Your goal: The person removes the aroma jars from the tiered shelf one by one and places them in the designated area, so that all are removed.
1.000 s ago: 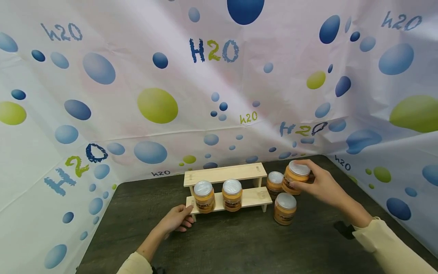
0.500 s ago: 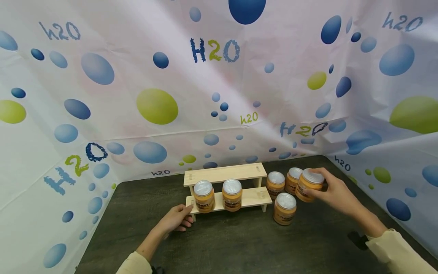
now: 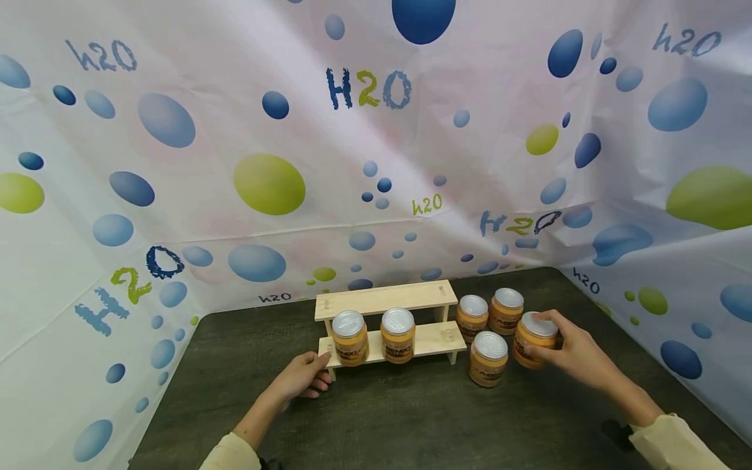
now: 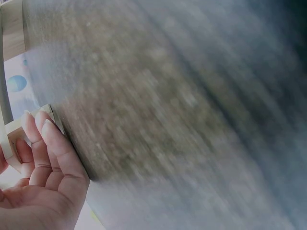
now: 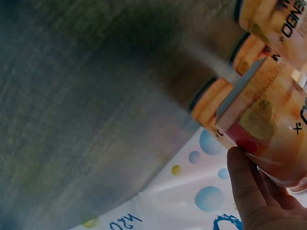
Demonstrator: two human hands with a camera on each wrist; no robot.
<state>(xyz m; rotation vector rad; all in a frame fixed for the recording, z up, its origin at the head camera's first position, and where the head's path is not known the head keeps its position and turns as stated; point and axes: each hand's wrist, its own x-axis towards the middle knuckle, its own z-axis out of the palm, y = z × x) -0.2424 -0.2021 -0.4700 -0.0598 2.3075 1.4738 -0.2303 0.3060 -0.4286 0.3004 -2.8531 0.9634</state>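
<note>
My right hand [image 3: 572, 349] grips an orange jar [image 3: 533, 346] with a silver lid, fingers and thumb on either side near its top. In the right wrist view that jar [image 5: 268, 120] fills the right side, with other jars behind it. Left of it stand another jar [image 3: 488, 360], a jar [image 3: 472, 316] beside the shelf and a jar [image 3: 506, 312] farther back. On the lower step of a two-tier wooden shelf [image 3: 384, 299] sit two more jars [image 3: 350, 339] [image 3: 398, 336]. My left hand [image 3: 302, 375] pinches the lower step's left end, its fingers curled under the board [image 4: 29, 127].
A dark wood-patterned tabletop [image 3: 382, 418] lies under everything. White sheeting [image 3: 200, 196] printed with blue and green dots and "H2O" rises behind the table and at both sides.
My right hand has carried its jar rightward and then toward me, away from the jar at the back, which now shows fully. The left hand and shelf stay put.
</note>
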